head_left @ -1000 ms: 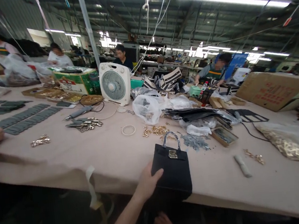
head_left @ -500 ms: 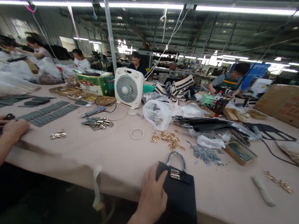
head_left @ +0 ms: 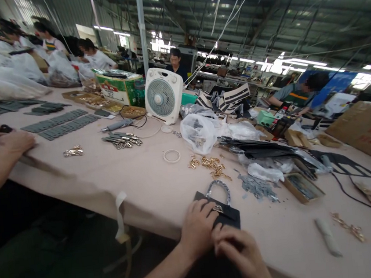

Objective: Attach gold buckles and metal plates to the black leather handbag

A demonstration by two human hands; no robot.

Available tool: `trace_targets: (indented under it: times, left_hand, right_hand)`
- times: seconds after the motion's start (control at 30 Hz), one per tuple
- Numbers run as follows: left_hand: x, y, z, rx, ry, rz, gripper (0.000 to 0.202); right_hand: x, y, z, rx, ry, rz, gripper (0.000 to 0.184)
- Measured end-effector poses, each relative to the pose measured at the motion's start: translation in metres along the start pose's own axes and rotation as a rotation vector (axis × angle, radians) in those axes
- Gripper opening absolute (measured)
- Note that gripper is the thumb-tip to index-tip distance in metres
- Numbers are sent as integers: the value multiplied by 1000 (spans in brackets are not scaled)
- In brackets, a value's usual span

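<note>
A small black handbag point(head_left: 234, 215) with a wrapped, arched handle point(head_left: 217, 188) and a shiny metal clasp point(head_left: 218, 208) leans at the table's near edge. My left hand point(head_left: 199, 227) is closed over its left side, with fingers bent across the front beside the clasp. My right hand point(head_left: 241, 249) is at the bag's lower front, fingers curled close to my left fingertips. What those fingers pinch, if anything, is hidden. The lower part of the bag is covered by my hands and shadow.
Gold metal fittings point(head_left: 213, 166), grey pieces point(head_left: 258, 187) and a tape roll point(head_left: 172, 156) lie beyond the bag. A white fan point(head_left: 163, 95) stands farther back. At left, a co-worker's hands point(head_left: 16, 141) rest near rows of grey strips point(head_left: 60, 125). A carton point(head_left: 367, 133) stands at right.
My right hand has come into view at the bag's front. My left fingers have shifted across the bag's front near the clasp. The bag's top has tipped, showing less of its front.
</note>
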State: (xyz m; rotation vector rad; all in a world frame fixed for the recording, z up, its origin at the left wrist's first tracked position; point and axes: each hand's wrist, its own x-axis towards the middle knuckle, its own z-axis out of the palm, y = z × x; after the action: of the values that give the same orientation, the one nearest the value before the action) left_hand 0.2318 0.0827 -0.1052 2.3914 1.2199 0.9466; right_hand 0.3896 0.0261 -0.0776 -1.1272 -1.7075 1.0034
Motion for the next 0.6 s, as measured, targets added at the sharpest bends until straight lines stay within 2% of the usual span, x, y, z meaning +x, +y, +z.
trace_targets:
  times: [0.1, 0.17, 0.23, 0.33, 0.47, 0.6]
  left_hand:
    - [0, 0, -1, -40, 2, -5, 18]
    - [0, 1, -2, -58, 1, -25, 16]
    - [1, 1, -2, -65, 2, -56, 20]
    - [1, 0, 0, -55, 17, -78, 26]
    - [-2, -5, 5, -15, 29, -3, 18]
    - [-4, -9, 9, 15, 10, 35, 17]
  right_hand:
    - [55, 7, -46, -155, 345, 114, 29]
    - [93, 21, -63, -331, 443, 153, 35]
    - [124, 38, -68, -519, 413, 198, 37]
    - [154, 57, -61, -672, 359, 275, 33]
    - [171, 69, -49, -753, 357, 394, 27]
    - [180, 75, -51, -755, 315, 428, 18]
